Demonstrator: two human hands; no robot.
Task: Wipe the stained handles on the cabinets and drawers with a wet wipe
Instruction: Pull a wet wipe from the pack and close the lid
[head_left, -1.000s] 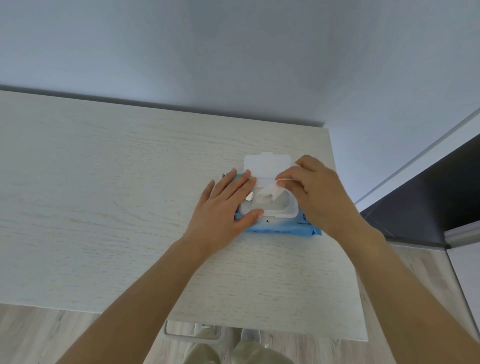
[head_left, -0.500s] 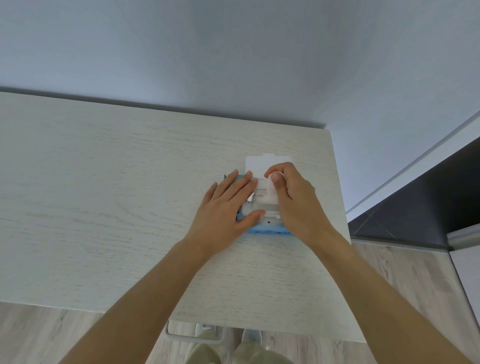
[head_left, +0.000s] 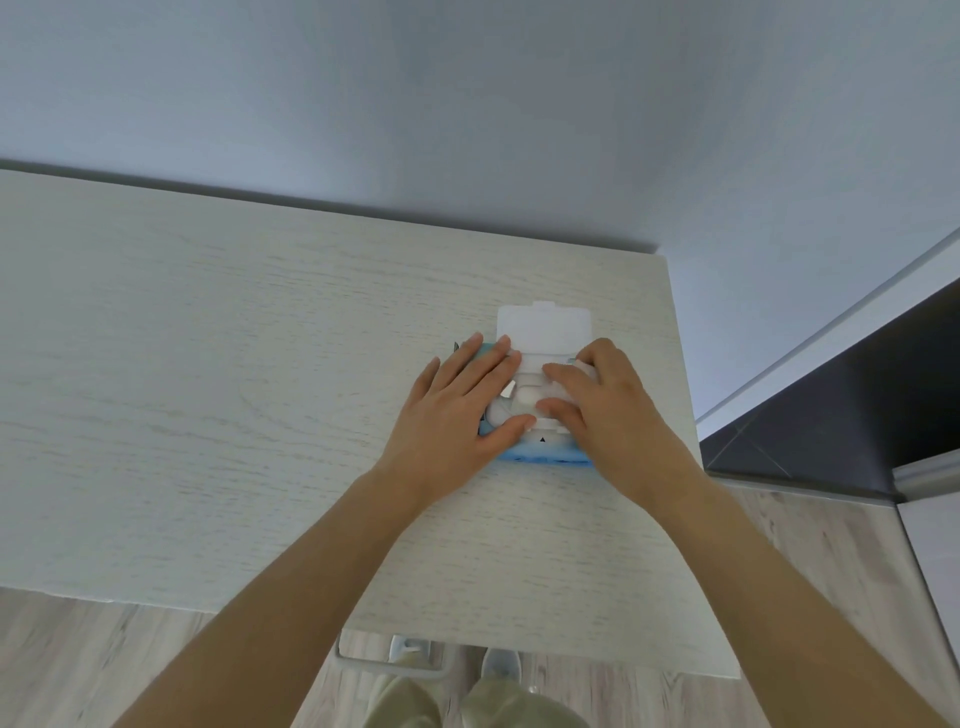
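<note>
Both hands sit on the wet wipe pack (head_left: 540, 453) on the table (head_left: 208, 389). From the head view, my left hand (head_left: 457, 415) presses flat, grip wide; my right hand (head_left: 608, 410) curls, grip pinching a wet wipe (head_left: 535, 364) below the open lid (head_left: 543, 327).

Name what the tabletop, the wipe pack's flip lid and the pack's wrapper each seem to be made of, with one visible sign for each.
Tabletop: pale wood or wood-look laminate, matte; fine grain lines run across it.
Flip lid: white rigid plastic, probably; it stands open as a flat moulded panel with a tab.
Wrapper: soft blue plastic film, apparently; its edge looks slightly glossy and rumpled.
</note>
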